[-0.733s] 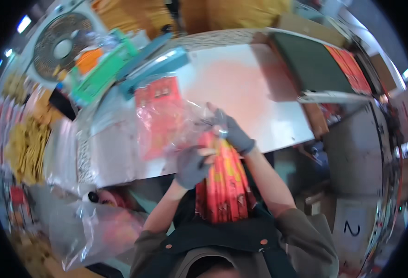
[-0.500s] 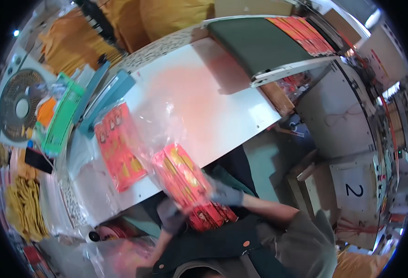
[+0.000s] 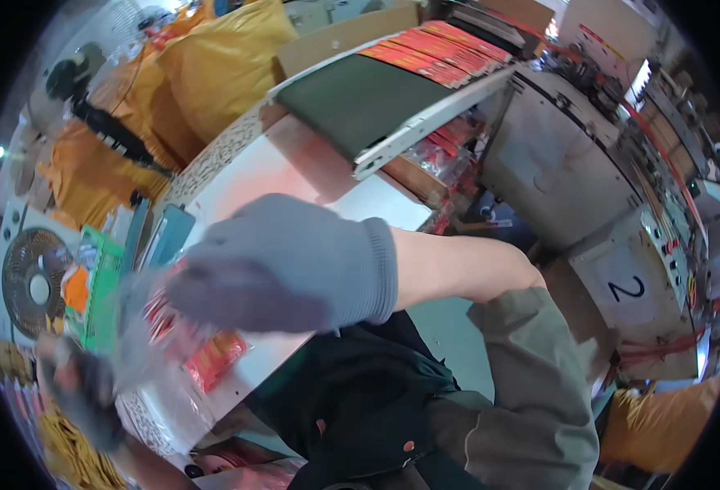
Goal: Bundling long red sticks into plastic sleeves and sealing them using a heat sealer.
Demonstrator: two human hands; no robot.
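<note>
My right hand (image 3: 282,265), in a grey knitted glove, is raised close in front of me, its fingers curled shut over a clear plastic bag (image 3: 135,327). Red packets (image 3: 160,317) show through the plastic beside its fingers, partly hidden and smeared. Lower at the left is my left hand (image 3: 82,392), also gloved with some bare fingertips showing. It is near the bag's other side, but motion blur hides whether its fingers grip it. Behind and below the right hand, a red and yellow bagged bundle of packets (image 3: 215,359) lies on the white table (image 3: 274,359).
A dark green conveyor belt (image 3: 360,102) carries rows of red packets (image 3: 437,53) at the far side. Left stand a fan (image 3: 37,282) and a green basket (image 3: 102,298). Big yellow sacks (image 3: 225,69) are behind; a grey metal cabinet (image 3: 560,155) is at right.
Both hands have risen from near my lap and moved left with the bagged red packets. The right hand now covers much of the table. The view has turned to the right.
</note>
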